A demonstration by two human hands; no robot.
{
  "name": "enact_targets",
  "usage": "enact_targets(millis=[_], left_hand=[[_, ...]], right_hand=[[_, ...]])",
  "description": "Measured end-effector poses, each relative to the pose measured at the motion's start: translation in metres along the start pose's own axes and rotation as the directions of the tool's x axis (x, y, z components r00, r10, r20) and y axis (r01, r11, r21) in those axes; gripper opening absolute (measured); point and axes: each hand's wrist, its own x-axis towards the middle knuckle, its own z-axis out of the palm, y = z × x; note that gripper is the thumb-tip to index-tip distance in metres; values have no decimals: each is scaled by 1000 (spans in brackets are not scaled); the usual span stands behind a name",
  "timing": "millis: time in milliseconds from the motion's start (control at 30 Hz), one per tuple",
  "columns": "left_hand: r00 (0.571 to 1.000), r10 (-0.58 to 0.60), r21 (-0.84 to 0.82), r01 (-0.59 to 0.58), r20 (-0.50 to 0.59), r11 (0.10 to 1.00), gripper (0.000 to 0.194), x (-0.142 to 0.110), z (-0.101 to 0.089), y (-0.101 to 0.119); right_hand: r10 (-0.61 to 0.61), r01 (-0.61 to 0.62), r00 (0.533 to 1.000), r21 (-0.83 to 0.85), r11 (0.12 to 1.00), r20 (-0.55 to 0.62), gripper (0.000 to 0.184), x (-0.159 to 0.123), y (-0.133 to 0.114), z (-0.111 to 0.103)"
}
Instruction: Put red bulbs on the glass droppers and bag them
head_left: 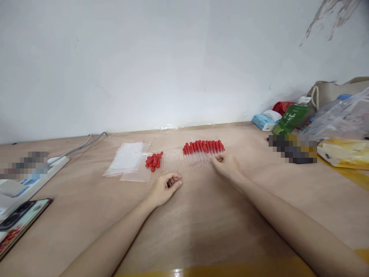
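My right hand (226,164) is at the right end of a row of glass droppers with red rubber bulbs (201,146). Its thumb and fingers are pinched at the glass tube of one dropper (205,149), whose bulb sits lower than the others. Curled loosely on the table, my left hand (166,188) holds nothing visible, its thumb apart from the fingers. Just beyond it lie several bare glass tubes (172,162) side by side. A small heap of loose red rubber bulbs (153,161) is to their left.
Clear plastic bags (125,159) lie left of the bulbs. A power strip (54,165) with a grey cable and a phone (24,219) are at far left. At right stand a tissue pack (263,122), a green bottle (292,115) and a yellow packet (343,154). A white wall closes the back.
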Motion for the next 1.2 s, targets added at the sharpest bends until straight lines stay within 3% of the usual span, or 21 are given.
enact_targets(millis=[167, 433, 533, 600, 733, 800, 967, 1200], left_hand=[[998, 47, 39, -48, 35, 998, 19, -2, 0, 9], [998, 50, 82, -53, 45, 995, 16, -3, 0, 11], [998, 45, 77, -48, 48, 996, 16, -3, -1, 11], [998, 48, 72, -51, 49, 996, 17, -3, -1, 11], [997, 64, 69, -67, 42, 995, 16, -2, 0, 12], [996, 76, 80, -79, 39, 994, 15, -2, 0, 13], [995, 82, 138, -88, 53, 987, 14, -2, 1, 12], [993, 104, 150, -110, 53, 982, 14, -2, 0, 11]], right_hand=[[103, -113, 986, -73, 991, -129, 27, 27, 3, 3], [133, -146, 985, -125, 981, -109, 28, 40, -8, 27], [93, -115, 985, -148, 982, -148, 28, 37, -9, 27], [5, -32, 987, -162, 986, -163, 27, 30, -16, 26], [-227, 214, 973, -203, 956, -47, 22, 12, -44, 38], [-274, 274, 961, -251, 928, 35, 20, 4, -59, 49], [-200, 244, 969, -431, 869, 147, 21, 3, -85, 71], [-88, 202, 965, -486, 850, 246, 18, 8, -103, 78]])
